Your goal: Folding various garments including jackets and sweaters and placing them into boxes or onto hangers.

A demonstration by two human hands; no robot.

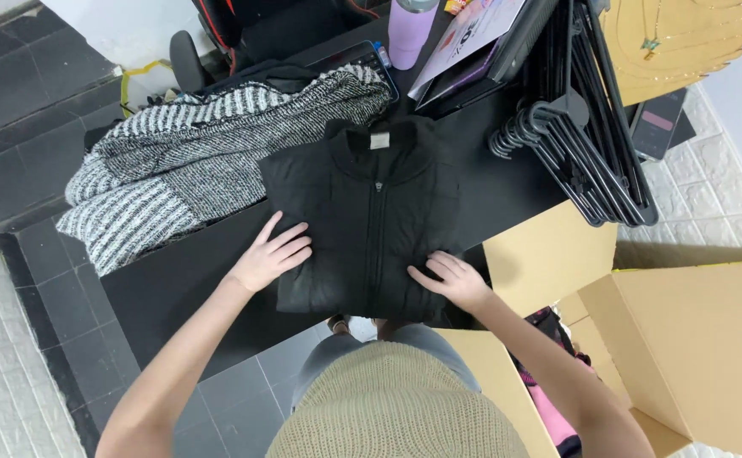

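While both hands lie flat, left hand [267, 254], right hand [451, 278], grip open, pressing black jacket [371, 220]

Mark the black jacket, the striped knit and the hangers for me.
black jacket [371, 212]: head view, on the zip at chest height.
striped knit [210, 153]: head view, mid-fabric.
hangers [574, 144]: head view, middle of the stack.

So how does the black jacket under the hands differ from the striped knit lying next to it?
The black jacket is plain and smooth; the striped knit is chunky, in grey and white bands. The jacket lies flat and neatly folded, zip centred, while the knit sits in a loose heap. The left hand and right hand press on the jacket; neither touches the knit. Both rest on the black table.
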